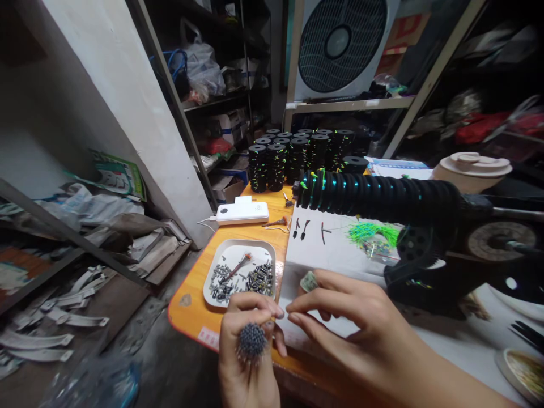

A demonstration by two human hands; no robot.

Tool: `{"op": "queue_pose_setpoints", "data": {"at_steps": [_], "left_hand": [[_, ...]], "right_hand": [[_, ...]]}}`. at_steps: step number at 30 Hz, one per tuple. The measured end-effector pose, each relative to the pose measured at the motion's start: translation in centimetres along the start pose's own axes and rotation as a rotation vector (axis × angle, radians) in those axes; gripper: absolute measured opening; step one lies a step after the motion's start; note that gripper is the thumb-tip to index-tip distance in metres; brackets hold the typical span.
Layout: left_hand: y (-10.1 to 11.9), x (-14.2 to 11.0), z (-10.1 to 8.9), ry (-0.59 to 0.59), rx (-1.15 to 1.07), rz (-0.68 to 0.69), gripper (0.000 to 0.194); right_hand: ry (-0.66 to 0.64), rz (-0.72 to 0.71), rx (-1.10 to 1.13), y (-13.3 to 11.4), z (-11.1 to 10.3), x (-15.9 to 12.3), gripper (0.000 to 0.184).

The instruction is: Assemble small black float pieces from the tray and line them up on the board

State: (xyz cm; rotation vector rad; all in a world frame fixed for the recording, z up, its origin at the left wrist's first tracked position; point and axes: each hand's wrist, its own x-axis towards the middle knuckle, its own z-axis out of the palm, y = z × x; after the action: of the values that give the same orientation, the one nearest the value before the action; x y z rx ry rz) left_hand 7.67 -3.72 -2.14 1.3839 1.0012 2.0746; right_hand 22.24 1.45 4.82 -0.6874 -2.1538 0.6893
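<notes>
My left hand (249, 340) is closed at the table's near edge, with a dark spiky ball of small metal pieces (251, 341) stuck on its back. Its fingertips pinch something too small to make out. My right hand (361, 331) meets it, thumb and forefinger pinched together at the left fingertips, and a small greenish piece (309, 281) rests by its knuckles. Just beyond the left hand lies a white tray (221, 252) holding several small dark cylinders and a thin brush-like tool.
A long row of black discs with green threads (374, 195) lies on a spindle across the white sheet (335, 249). Stacks of black discs (297, 156) stand behind. A white power bank (242, 213), loose green threads (369, 233), a fan (340, 45) and cluttered shelves surround the orange table (191, 294).
</notes>
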Motion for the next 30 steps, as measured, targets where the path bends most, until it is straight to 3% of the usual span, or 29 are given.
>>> {"op": "queue_pose_setpoints", "data": {"at_steps": [6, 13, 18, 22, 25, 30], "left_hand": [[0.8, -0.1, 1.3, 0.112, 0.046, -0.144, 0.010], [1.1, -0.5, 2.3, 0.158, 0.027, -0.283, 0.014], [1.1, -0.5, 2.8, 0.289, -0.294, -0.290, 0.019], [2.0, 1.5, 1.6, 0.365, -0.569, -0.233, 0.018], [2.6, 2.9, 0.6, 0.295, -0.621, -0.202, 0.016], [1.7, 1.9, 1.5, 0.087, -0.350, -0.424, 0.008]], "right_hand": [[0.033, -0.009, 0.059, 0.1, 0.0, 0.1, 0.015], [0.091, 0.041, 0.081, -0.3, 0.1, 0.4, 0.013], [0.056, 0.036, 0.121, -0.9, 0.5, 0.2, 0.013], [0.065, -0.006, 0.091, -0.7, -0.2, 0.0, 0.012], [0.106, -0.003, 0.057, -0.6, -0.9, 0.3, 0.010], [0.138, 0.044, 0.114, -0.9, -1.1, 0.7, 0.012]]}}
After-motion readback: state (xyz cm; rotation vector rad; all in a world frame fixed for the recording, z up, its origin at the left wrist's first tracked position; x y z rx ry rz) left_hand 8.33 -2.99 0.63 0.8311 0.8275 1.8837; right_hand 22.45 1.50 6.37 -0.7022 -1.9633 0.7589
